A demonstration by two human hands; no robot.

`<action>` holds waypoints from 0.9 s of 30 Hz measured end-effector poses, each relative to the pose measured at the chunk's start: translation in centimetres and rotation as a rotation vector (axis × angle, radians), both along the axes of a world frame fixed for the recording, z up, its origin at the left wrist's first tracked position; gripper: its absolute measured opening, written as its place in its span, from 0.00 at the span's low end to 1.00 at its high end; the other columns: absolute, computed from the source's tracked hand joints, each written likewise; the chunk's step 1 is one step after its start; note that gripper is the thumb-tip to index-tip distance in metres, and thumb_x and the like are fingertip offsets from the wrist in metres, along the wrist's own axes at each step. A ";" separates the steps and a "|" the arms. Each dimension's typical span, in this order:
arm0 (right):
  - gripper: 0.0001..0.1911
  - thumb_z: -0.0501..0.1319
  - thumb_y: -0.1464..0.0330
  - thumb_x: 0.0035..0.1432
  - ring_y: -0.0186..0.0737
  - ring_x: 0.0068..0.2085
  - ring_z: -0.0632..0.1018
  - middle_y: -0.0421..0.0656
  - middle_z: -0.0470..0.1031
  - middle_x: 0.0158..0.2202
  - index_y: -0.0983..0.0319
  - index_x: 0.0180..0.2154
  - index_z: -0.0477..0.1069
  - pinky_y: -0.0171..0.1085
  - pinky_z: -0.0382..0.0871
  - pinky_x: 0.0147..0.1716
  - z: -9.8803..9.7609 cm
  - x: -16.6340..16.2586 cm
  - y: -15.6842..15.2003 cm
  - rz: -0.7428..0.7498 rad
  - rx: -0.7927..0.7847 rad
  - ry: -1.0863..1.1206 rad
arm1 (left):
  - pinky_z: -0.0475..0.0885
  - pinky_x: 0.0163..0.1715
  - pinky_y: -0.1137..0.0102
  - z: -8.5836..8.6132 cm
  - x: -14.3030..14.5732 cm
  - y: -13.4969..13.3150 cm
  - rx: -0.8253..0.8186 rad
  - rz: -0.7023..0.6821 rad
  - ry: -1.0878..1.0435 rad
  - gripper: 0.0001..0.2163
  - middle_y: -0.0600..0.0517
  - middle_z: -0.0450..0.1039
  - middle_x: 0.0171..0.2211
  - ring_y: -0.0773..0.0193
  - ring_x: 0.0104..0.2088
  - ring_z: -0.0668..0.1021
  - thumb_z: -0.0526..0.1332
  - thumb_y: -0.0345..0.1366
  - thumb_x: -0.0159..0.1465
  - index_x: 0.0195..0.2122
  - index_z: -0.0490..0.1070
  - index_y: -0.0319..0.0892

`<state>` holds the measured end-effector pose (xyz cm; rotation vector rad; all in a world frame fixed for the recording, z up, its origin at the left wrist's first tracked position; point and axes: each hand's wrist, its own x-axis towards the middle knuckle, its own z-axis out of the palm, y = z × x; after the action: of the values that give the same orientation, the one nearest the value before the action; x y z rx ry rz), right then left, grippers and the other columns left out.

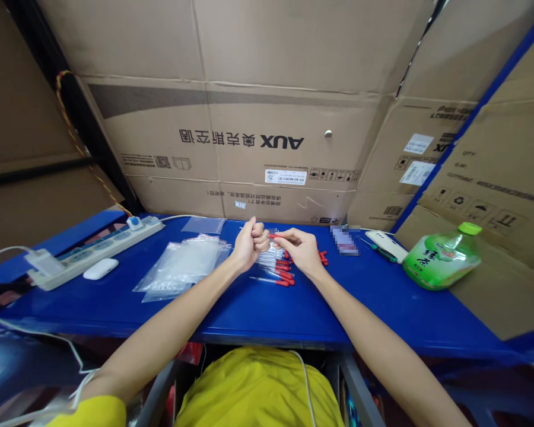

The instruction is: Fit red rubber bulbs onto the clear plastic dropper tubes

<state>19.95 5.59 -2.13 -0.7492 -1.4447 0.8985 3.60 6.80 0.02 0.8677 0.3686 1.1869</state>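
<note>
My left hand (249, 244) is closed in a loose fist with the thumb upward; what lies inside the fingers is hidden. Beside it, my right hand (301, 249) pinches a dropper by its red rubber bulb (274, 236), and the bulb reaches up to the left fingers. Under and between both hands lies a pile of glass droppers (271, 261) with clear tubes and red bulbs, most bulbs pointing right. A few more red bulbs (323, 257) show past the right hand. Left of the pile, clear zip bags (182, 264) lie in a loose stack.
A white power strip (100, 249) and a white earphone case (100, 268) lie at the left of the blue table (249, 320). On the right are a blurred packet (345, 240), a pale phone (387, 245) and a green tea bottle (442, 258). Cardboard (231, 107) walls the back.
</note>
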 end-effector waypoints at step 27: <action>0.07 0.71 0.71 0.51 0.37 0.35 0.73 0.38 0.75 0.29 0.60 0.28 0.73 0.33 0.60 0.34 2.2 2.0 -2.0 0.240 0.177 -1.141 | 0.50 0.26 0.72 -0.4 -4.4 2.5 0.878 0.298 1.239 0.05 0.55 0.69 0.19 0.66 0.21 0.65 0.68 0.38 0.61 0.29 0.79 0.44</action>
<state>21.91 3.61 0.06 -1.0264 -2.6167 0.4720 -0.84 9.34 -0.33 2.3739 1.0231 0.9204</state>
